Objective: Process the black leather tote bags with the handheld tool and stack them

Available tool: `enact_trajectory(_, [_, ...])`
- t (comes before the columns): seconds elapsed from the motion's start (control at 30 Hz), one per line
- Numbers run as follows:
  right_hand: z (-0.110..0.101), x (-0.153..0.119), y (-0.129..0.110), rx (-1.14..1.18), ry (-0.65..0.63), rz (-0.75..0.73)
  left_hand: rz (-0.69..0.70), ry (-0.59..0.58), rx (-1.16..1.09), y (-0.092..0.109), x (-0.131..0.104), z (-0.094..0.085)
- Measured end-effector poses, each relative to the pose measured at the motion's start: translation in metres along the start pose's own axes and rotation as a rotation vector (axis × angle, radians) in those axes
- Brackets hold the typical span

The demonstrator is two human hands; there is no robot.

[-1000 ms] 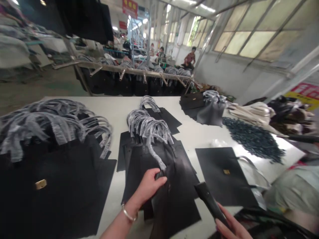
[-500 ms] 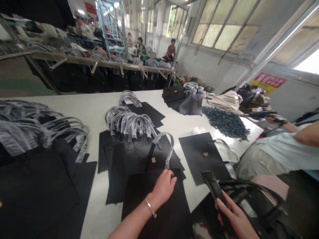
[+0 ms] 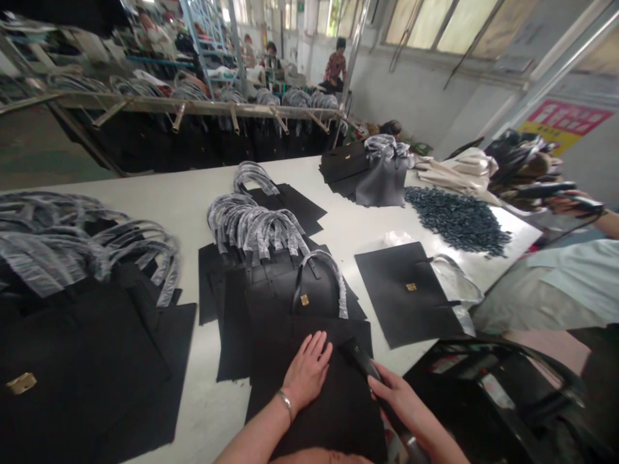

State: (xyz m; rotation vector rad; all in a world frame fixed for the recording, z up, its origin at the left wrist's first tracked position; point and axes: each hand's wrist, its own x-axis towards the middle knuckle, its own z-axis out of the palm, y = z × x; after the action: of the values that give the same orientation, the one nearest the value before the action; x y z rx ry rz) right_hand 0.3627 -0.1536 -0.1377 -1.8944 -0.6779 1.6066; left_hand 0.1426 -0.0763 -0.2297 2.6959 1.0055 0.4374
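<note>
My left hand (image 3: 308,368), with a bracelet at the wrist, lies flat on a black bag panel (image 3: 314,422), its fingers stretched out. My right hand (image 3: 394,390) is wrapped round a long black tool (image 3: 360,357) with a flat, wide end; its exact kind is unclear. The tool's end is over the panel, just right of my left hand. Directly beyond lies a black bag piece with a gold clasp (image 3: 304,299) and a plastic-wrapped handle (image 3: 341,283). More wrapped handles (image 3: 256,222) fan out behind it on stacked panels.
On the left lies a pile of black panels (image 3: 97,361). A separate panel with a clasp (image 3: 396,303) lies to the right. Farther back is a heap of small dark pieces (image 3: 457,219). A co-worker's hand (image 3: 573,203) holds a dark tool at right. A metal rack (image 3: 203,106) stands behind the table.
My left hand has come from the handle's base down onto the panel and flattened. My right hand has brought the black tool leftward over the panel. The view has shifted slightly.
</note>
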Motion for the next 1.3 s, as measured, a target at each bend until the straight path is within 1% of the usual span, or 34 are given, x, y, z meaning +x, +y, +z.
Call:
enact_trajectory(0.1, [0.005, 0.009, -0.004, 0.007, 0.014, -0.02, -0.004, -0.005, -0.006, 0.0, 0.001, -0.001])
enact_trajectory(0.17, [0.005, 0.01, -0.006, 0.007, 0.012, -0.028, -0.009, -0.002, -0.008, 0.0, 0.001, -0.001])
enact_trajectory(0.33, [-0.006, -0.005, 0.002, -0.059, -0.003, -0.025, -0.017, -0.005, -0.016, 0.001, 0.002, -0.003])
enact_trajectory(0.4, [-0.006, -0.007, 0.004, -0.067, 0.004, -0.018, -0.024, -0.013, -0.019, 0.001, 0.003, -0.003])
enact_trajectory(0.5, [0.003, -0.002, -0.007, -0.05, 0.07, -0.025, -0.037, -0.008, -0.012, 0.002, 0.005, -0.002])
enact_trajectory(0.57, [0.011, 0.001, -0.022, -0.024, 0.116, -0.092, -0.034, 0.002, -0.005, 0.003, 0.004, -0.002])
enact_trajectory(0.6, [0.014, 0.001, -0.03, -0.015, 0.115, -0.13, -0.025, 0.007, -0.005, 0.003, 0.002, -0.002])
enact_trajectory(0.67, [0.019, 0.0, -0.046, -0.032, 0.057, -0.178, -0.005, 0.019, -0.016, 0.002, -0.007, -0.004])
enact_trajectory(0.73, [0.025, 0.0, -0.055, -0.106, -0.033, -0.174, -0.004, 0.036, -0.037, 0.0, -0.021, -0.007])
enact_trajectory(0.8, [0.034, 0.003, -0.056, -0.188, -0.117, -0.158, -0.053, 0.065, -0.051, -0.003, -0.038, -0.009])
enact_trajectory(0.87, [0.047, 0.009, -0.052, -0.26, -0.189, -0.157, -0.125, 0.101, -0.057, -0.007, -0.052, -0.01])
enact_trajectory(0.93, [0.062, 0.015, -0.047, -0.332, -0.234, -0.172, -0.164, 0.135, -0.063, -0.01, -0.061, -0.01])
enact_trajectory(1.0, [0.078, 0.021, -0.048, -0.392, -0.25, -0.192, -0.163, 0.154, -0.075, -0.012, -0.064, -0.011])
enact_trajectory(1.13, [0.103, 0.025, -0.062, -0.431, -0.244, -0.209, -0.172, 0.175, -0.117, -0.012, -0.062, -0.012])
enact_trajectory(1.2, [0.108, 0.026, -0.067, -0.43, -0.244, -0.228, -0.182, 0.184, -0.15, -0.011, -0.061, -0.012])
enact_trajectory(1.3, [0.101, 0.025, -0.062, -0.436, -0.257, -0.222, -0.211, 0.201, -0.177, -0.01, -0.061, -0.012])
